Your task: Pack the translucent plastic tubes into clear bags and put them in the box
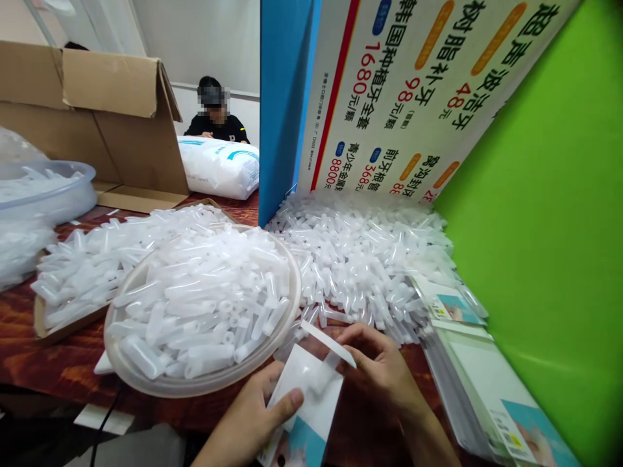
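My left hand (256,412) is closed round a flat white-and-blue printed packet (316,389), thumb on its face. A translucent plastic piece shows against the packet's upper part; whether it lies inside or on top, I cannot tell. At the packet's upper end, my right hand (387,370) pinches a narrow white strip (327,341) between thumb and fingers. Just beyond the hands, a round translucent tub (114,353) is heaped with small milky-white plastic tubes (209,279).
More tubes are piled at the back (360,253) and in a cardboard tray (46,324) on the left. Similar packets (487,370) are stacked at right beside a green panel (545,214). A person (219,123) sits beyond a white plastic bag (221,165); a cardboard box (126,149) stands left.
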Demonstrator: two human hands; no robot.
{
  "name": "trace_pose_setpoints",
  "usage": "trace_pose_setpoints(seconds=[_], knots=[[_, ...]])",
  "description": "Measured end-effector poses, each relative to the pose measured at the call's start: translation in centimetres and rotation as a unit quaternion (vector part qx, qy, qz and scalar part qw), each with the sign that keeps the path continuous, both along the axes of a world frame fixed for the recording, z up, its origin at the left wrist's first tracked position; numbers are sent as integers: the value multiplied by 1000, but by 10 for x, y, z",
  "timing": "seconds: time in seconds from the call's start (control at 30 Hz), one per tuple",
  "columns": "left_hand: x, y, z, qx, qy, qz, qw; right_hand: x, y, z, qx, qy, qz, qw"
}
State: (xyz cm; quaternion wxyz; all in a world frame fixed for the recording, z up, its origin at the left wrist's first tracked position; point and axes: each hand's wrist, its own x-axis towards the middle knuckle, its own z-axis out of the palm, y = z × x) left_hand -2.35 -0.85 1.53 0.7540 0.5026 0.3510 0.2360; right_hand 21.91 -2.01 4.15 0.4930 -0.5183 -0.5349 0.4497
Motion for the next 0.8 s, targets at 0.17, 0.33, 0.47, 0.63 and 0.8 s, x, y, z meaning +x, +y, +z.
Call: trace_pose_setpoints(seconds=[0.17, 0.33, 0.47, 0.63, 0.8], knots=[[11, -4, 13, -157, 13, 120, 980, -4, -6, 0, 20, 5, 112, 994], [19, -6, 14, -124, 9, 110, 986, -7, -22, 0, -39, 64, 73, 995], [33, -16, 15, -141, -47, 42, 988, -8, -31, -9, -101, 35, -85, 991], [50, -22, 25, -199, -60, 1, 978, 4, -49, -16, -112, 127, -160, 973], [48, -10, 2, -55, 20, 49, 997, 25, -100, 4, -86, 109, -175, 975]])
